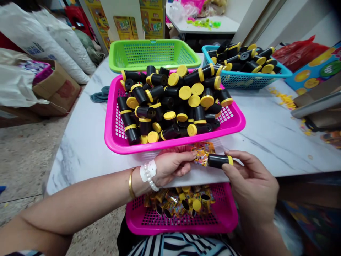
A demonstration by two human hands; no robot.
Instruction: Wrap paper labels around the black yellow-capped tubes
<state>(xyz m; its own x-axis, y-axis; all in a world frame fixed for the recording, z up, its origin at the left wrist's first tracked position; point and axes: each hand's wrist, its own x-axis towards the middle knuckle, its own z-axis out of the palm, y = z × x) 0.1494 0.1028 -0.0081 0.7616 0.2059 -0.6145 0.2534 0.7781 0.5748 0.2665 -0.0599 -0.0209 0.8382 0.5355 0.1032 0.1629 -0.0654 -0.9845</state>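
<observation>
My right hand [253, 181] pinches a small black canister [217, 160] by its yellow-capped end. The canister lies sideways, its other end at the mouth of a printed orange plastic wrapper [201, 157]. Thumb and fingers of my left hand [174, 163] are closed on the wrapper's far end. Just behind my hands stands a pink basket [170, 144] heaped with black canisters with yellow caps [170, 103]. Below the table edge, a second pink basket [181, 227] at my lap holds wrapped canisters [183, 202].
A green basket [154, 65] stands at the back, beside a blue basket [247, 80] full of canisters. Small yellow pieces [283, 99] lie on the marble-patterned table [266, 135] at right. A dark cloth [100, 96] is at left; sacks [32, 39] and a cardboard box [58, 89] stand beyond.
</observation>
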